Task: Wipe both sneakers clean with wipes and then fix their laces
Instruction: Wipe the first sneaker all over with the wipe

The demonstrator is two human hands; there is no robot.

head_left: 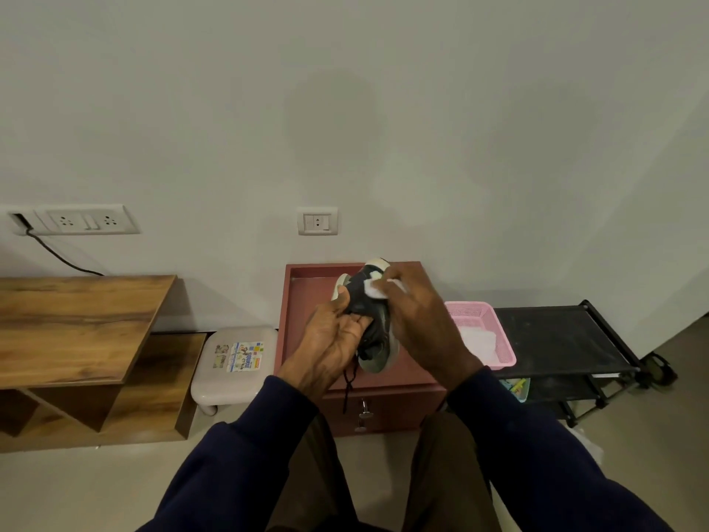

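Dark sneaker [362, 291] — gripped in left hand [333, 341]

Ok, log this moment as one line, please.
step: wiping | left hand: grips sneaker | right hand: holds wipe against sneaker | lace: dangling loose | over: red cabinet

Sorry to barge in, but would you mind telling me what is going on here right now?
A person is cleaning a dark sneaker over a reddish cabinet. The left hand grips the sneaker, while the right hand holds a white wipe against its far end. A black lace dangles loose below. A pink basket with something white in it stands to the right. No second sneaker shows.
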